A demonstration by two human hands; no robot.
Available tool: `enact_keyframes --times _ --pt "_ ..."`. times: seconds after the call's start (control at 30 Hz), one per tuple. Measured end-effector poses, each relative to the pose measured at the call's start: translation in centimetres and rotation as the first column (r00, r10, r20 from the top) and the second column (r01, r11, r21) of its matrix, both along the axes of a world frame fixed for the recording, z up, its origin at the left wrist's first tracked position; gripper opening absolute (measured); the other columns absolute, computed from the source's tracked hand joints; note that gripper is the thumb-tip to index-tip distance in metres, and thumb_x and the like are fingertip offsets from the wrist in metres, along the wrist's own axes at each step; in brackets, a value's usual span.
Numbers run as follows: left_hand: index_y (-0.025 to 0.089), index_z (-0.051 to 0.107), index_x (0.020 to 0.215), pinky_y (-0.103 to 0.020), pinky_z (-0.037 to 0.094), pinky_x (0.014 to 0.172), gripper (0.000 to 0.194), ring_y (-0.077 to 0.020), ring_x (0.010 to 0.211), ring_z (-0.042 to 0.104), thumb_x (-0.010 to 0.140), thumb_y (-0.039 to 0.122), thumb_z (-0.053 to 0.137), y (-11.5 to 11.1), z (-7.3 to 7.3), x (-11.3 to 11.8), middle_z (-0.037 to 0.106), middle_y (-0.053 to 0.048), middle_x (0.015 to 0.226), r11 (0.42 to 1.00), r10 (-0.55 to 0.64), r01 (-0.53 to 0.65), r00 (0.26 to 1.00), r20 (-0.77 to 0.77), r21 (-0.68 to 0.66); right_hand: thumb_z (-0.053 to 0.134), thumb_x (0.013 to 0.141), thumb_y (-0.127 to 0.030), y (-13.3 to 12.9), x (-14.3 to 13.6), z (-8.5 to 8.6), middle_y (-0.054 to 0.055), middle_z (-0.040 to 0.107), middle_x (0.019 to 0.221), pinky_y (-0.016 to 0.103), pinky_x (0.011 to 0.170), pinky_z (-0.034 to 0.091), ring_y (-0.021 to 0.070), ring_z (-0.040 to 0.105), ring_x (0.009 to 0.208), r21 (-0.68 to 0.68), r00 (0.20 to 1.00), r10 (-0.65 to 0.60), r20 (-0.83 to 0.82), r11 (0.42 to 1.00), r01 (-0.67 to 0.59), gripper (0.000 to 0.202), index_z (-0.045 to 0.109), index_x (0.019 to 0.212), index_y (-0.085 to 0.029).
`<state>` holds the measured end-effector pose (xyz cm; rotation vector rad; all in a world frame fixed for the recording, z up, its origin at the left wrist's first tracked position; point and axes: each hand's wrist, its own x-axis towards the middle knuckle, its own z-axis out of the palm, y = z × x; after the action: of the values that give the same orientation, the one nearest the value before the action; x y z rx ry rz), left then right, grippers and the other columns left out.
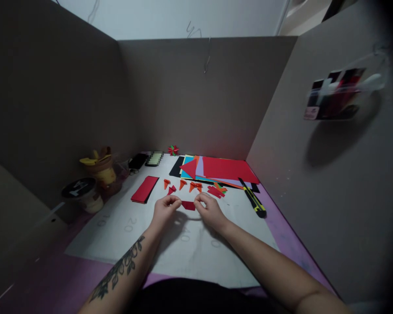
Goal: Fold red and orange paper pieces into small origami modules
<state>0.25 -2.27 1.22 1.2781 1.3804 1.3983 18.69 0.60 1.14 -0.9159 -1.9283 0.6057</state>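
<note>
A small red piece of paper (188, 205) is stretched between my two hands above the white sheet. My left hand (165, 208) pinches its left end, and my right hand (210, 210) pinches the right end. Just beyond lie several small folded orange paper pieces (182, 184) and one folded red piece (172, 190). Red paper strips (216, 192) with bits of orange and green rest past my right hand. To the left is a stack of red paper rectangles (145, 189).
Coloured paper sheets (231, 169) lie at the back, with a yellow-black utility knife (253, 199) at their right. A folded paper star (173, 150), phones (138, 161), a lidded tub (82, 195) and a pot of tools (101, 168) stand around the back left. Grey walls (190, 96) enclose the table.
</note>
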Motion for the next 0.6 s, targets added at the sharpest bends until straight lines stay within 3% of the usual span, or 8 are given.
enact_keyframes --times 0.1,0.2,0.3,0.37,0.47,0.6 --pt "0.014 0.066 0.068 -0.020 0.036 0.051 0.023 -0.0088 0.051 0.046 0.062 0.036 0.071 0.3 -0.1 -0.4 0.058 0.001 0.057 0.995 0.082 -0.074 0.988 0.129 -0.060 0.046 0.081 -0.017 0.3 0.4 0.0 0.000 0.054 0.070 0.027 0.067 0.041 0.0153 0.052 0.071 -0.030 0.995 -0.035 -0.093 0.999 0.033 0.015 0.050 0.067 -0.019" --pt "0.013 0.067 0.071 -0.020 0.037 0.051 0.030 -0.0096 0.053 0.049 0.062 0.041 0.072 0.4 -0.3 -0.5 0.061 -0.001 0.059 0.989 0.096 -0.067 0.971 0.218 -0.135 0.049 0.080 -0.017 0.1 0.6 -0.2 0.003 0.060 0.087 0.029 0.075 0.045 0.0165 0.056 0.080 -0.038 0.988 0.013 -0.156 0.999 -0.019 0.010 0.057 0.086 -0.019" --pt "0.012 0.067 0.071 -0.019 0.036 0.050 0.032 -0.0096 0.054 0.050 0.063 0.043 0.071 0.3 -0.4 -0.3 0.061 -0.001 0.060 0.985 0.027 0.019 0.963 0.267 -0.169 0.051 0.077 -0.015 -0.2 0.4 -0.6 0.006 0.061 0.110 0.031 0.079 0.047 0.0174 0.059 0.089 -0.033 0.987 0.090 -0.134 0.995 -0.096 0.037 0.054 0.113 -0.021" --pt "0.012 0.067 0.071 -0.018 0.034 0.049 0.032 -0.0088 0.052 0.049 0.064 0.043 0.071 0.2 -0.5 -0.1 0.059 0.000 0.058 0.981 0.002 0.051 0.961 0.278 -0.185 0.051 0.077 -0.014 -0.4 0.2 -0.8 0.007 0.060 0.116 0.032 0.080 0.048 0.0177 0.059 0.091 -0.027 0.989 0.110 -0.103 0.993 -0.113 0.045 0.052 0.121 -0.023" --pt "0.012 0.066 0.071 -0.018 0.034 0.048 0.032 -0.0077 0.049 0.047 0.065 0.043 0.070 0.0 -0.4 0.2 0.059 0.000 0.057 0.981 -0.030 0.072 0.974 0.226 -0.182 0.052 0.077 -0.016 -0.5 0.0 -0.7 0.008 0.063 0.112 0.032 0.079 0.049 0.0184 0.061 0.092 -0.027 0.990 0.107 -0.097 0.994 -0.110 0.040 0.057 0.116 -0.021" --pt "0.012 0.066 0.072 -0.019 0.036 0.049 0.033 -0.0093 0.051 0.049 0.069 0.045 0.066 -0.3 0.0 0.5 0.059 0.000 0.058 0.985 -0.090 0.103 0.991 0.100 -0.136 0.051 0.075 -0.016 -0.5 0.0 -0.2 0.005 0.068 0.090 0.030 0.073 0.048 0.0182 0.062 0.083 -0.077 0.991 0.050 -0.125 0.995 -0.059 0.021 0.066 0.090 -0.018"
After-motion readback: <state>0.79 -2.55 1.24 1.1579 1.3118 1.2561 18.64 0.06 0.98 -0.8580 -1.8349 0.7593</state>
